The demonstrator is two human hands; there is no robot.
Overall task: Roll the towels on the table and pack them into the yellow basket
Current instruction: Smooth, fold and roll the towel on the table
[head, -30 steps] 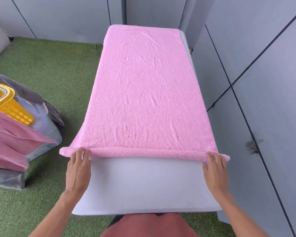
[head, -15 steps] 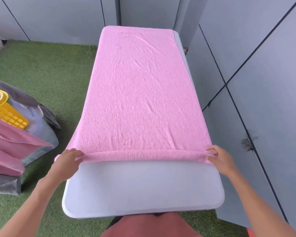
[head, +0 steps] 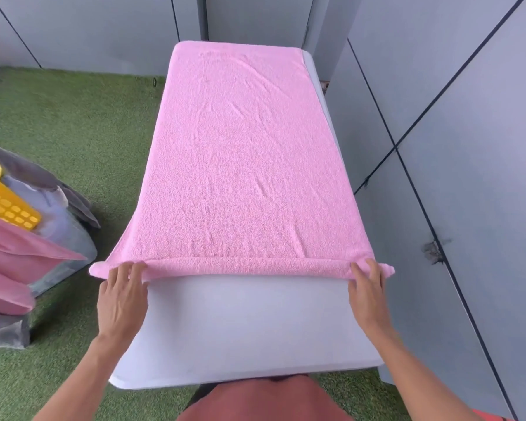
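Fingers (head: 134, 273) of the left hand (head: 122, 299) and right hand (head: 368, 291) now lie straight and flat on the rolled near edge of the fluffy pink towel (head: 240, 162), having uncurled from a pinch half a second ago. The towel covers the white padded table (head: 243, 329); rolling has barely begun, and the yellow plastic basket (head: 3, 202) waits at far left.

There are no words, numbers or signs to read on anything here, not even on the pink towel (head: 243, 165).
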